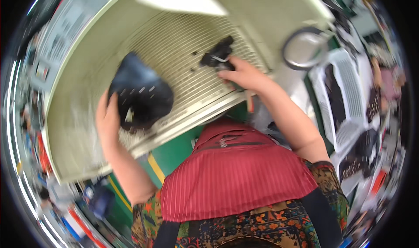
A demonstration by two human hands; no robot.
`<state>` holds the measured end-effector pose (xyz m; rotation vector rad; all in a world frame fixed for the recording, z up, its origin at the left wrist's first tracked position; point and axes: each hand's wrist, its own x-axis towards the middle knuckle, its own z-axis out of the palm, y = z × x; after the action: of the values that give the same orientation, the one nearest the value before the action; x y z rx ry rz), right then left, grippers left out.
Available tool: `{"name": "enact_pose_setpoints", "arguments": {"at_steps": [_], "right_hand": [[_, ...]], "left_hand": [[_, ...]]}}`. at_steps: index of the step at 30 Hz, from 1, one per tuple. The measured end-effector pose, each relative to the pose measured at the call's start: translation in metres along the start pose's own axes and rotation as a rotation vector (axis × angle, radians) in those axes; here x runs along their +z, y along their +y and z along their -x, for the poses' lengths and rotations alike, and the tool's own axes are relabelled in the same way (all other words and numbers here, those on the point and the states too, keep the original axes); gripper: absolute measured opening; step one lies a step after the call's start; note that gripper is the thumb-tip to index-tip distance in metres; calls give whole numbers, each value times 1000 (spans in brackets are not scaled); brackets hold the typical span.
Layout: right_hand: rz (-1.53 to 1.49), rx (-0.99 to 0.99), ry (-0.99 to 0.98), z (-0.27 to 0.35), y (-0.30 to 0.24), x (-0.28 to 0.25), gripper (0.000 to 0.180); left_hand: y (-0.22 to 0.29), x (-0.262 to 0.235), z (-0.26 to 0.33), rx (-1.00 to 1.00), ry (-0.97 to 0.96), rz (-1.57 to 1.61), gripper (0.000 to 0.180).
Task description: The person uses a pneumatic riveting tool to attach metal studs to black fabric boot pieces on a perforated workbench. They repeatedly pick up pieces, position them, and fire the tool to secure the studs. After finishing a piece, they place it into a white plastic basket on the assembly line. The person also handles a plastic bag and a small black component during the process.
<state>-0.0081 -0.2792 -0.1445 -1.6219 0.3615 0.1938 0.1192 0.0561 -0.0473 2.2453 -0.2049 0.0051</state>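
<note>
My left hand (109, 117) is closed on the left edge of a large glossy black curved piece, like a plastic shell (142, 93). The shell tilts over a ribbed grille. A small pale patch shows near its lower edge. Farther right, my right hand (244, 73) pinches a small, irregular black object (217, 54) with a thin white strip across it. Motion blur hides its kind. Part of it is covered by my fingers and thumb. A few dark bits (192, 69) lie on the grille between the two pieces.
A cream-coloured booth (78, 73) with high curved walls surrounds the slatted grille (170, 34). At the right stand a round, dark-rimmed ring (303, 49) and white plastic baskets (349, 82) with black parts. The booth's front ledge (196, 126) runs between me and the grille.
</note>
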Motion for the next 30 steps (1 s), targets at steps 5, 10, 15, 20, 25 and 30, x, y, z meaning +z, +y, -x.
{"name": "enact_pose_setpoints", "arguments": {"at_steps": [5,10,15,20,25,30], "right_hand": [[-115,8,132,-9,38,-43,42],[162,-224,292,24,60,-47,50],[169,-260,115,117,59,-69,43],[-537,-406,204,216,88,-102,42],[-311,-22,570,313,111,-115,34],[-296,-59,818,362,170,-102,34]], "left_hand": [[50,-21,48,77,85,157,44],[71,1,66,233,37,387,41],[165,67,115,311,-306,728,37],[277,159,171,264,-699,888,34],[351,246,181,-32,-1079,1138,27],[392,354,193,-100,-1010,1267,27]]}}
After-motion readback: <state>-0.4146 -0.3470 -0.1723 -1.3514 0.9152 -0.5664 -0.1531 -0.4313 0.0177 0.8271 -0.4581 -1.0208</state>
